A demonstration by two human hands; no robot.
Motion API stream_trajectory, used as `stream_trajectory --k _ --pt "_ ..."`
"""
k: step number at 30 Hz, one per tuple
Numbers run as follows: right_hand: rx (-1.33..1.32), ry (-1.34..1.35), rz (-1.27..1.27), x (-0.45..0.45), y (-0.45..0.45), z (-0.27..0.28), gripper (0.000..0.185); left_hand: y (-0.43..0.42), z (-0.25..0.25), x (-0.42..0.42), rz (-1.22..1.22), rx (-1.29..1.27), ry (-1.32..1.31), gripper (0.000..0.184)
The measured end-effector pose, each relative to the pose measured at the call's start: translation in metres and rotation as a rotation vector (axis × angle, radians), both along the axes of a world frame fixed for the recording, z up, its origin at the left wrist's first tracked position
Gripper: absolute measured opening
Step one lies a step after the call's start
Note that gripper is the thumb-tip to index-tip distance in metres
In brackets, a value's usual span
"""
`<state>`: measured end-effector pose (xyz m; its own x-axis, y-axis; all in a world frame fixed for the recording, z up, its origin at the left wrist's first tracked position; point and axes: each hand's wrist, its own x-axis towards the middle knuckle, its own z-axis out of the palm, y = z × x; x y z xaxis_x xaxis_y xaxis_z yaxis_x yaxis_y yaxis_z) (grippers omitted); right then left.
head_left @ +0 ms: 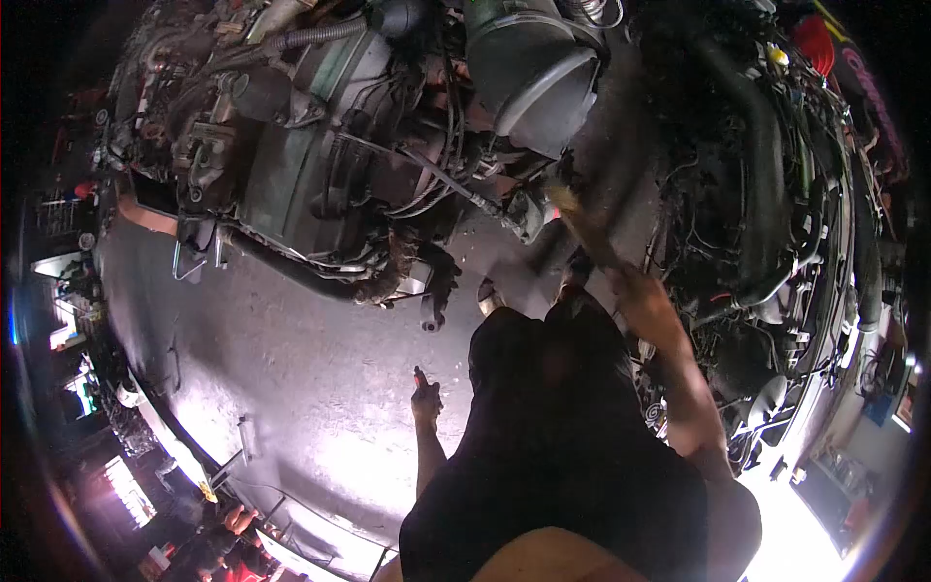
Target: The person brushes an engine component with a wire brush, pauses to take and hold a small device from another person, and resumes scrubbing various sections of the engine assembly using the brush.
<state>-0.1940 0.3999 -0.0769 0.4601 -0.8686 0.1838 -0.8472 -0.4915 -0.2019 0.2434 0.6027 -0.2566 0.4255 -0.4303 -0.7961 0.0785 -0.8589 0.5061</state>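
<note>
My left hand (426, 402) hangs low over the grey floor, its fingers wrapped round a small tool (418, 374) with an orange-red part and a dark tip. The tool's exact kind is too small to make out. My right hand (644, 308) is closed round a long tool (582, 225) with a yellowish far end. Motion blur hides the kind of this tool. Its far end appears beside a metal joint (527, 215) under a large dark cylinder (533, 78); whether they touch I cannot tell.
A big engine (301, 155) with hoses and cables fills the upper left. More hoses and wiring (766, 213) run along the right. Grey floor (281, 339) lies between them, with my shoes (488, 295) on it. A person in red (238, 558) is at the lower left.
</note>
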Motion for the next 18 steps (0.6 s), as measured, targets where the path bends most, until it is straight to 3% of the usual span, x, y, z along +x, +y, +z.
stream_trajectory --k 2,4,5,7,8,9,11,12,13,15,17,18 --pt "0.029 0.072 -0.017 0.035 -0.039 -0.058 0.027 -0.003 0.001 0.003 -0.031 -0.041 -0.006 0.009" --pt "0.278 0.459 -0.054 0.076 -0.088 -0.021 0.034 -0.011 -0.010 0.007 0.068 -0.206 0.222 0.010" --pt "0.279 0.464 -0.052 0.068 -0.098 -0.016 0.034 -0.013 -0.014 0.004 0.070 -0.204 0.226 0.010" --pt "0.023 0.242 0.125 0.051 -0.105 -0.008 0.031 -0.014 -0.022 0.011 -0.143 -0.161 0.005 0.013" --pt "0.024 0.023 0.055 0.043 -0.092 0.005 0.031 -0.014 -0.028 0.018 -0.115 -0.050 0.033 0.032" --pt "0.030 -0.197 -0.009 0.037 -0.068 0.018 0.032 -0.008 -0.035 0.026 -0.109 -0.051 0.035 0.032" --pt "-0.063 -0.275 0.049 0.010 -0.020 0.017 0.032 0.004 -0.043 0.034 0.010 -0.134 0.083 0.029" --pt "0.252 -0.328 -0.145 0.012 0.001 0.024 0.032 0.004 -0.033 0.030 0.017 -0.134 0.083 0.029" --pt "0.564 -0.374 -0.339 0.013 0.012 0.029 0.032 0.003 -0.013 0.021 -0.014 -0.121 -0.025 0.018" --pt "0.519 -0.392 -0.366 0.025 0.010 -0.025 0.031 0.002 -0.003 0.010 -0.046 -0.108 -0.137 0.009" --pt "0.451 -0.439 -0.403 0.044 -0.011 -0.111 0.031 0.009 -0.012 0.011 0.101 -0.109 0.041 0.015" --pt "0.423 -0.463 -0.391 0.050 -0.035 -0.142 0.036 0.010 -0.019 0.014 0.021 -0.080 0.042 0.015"
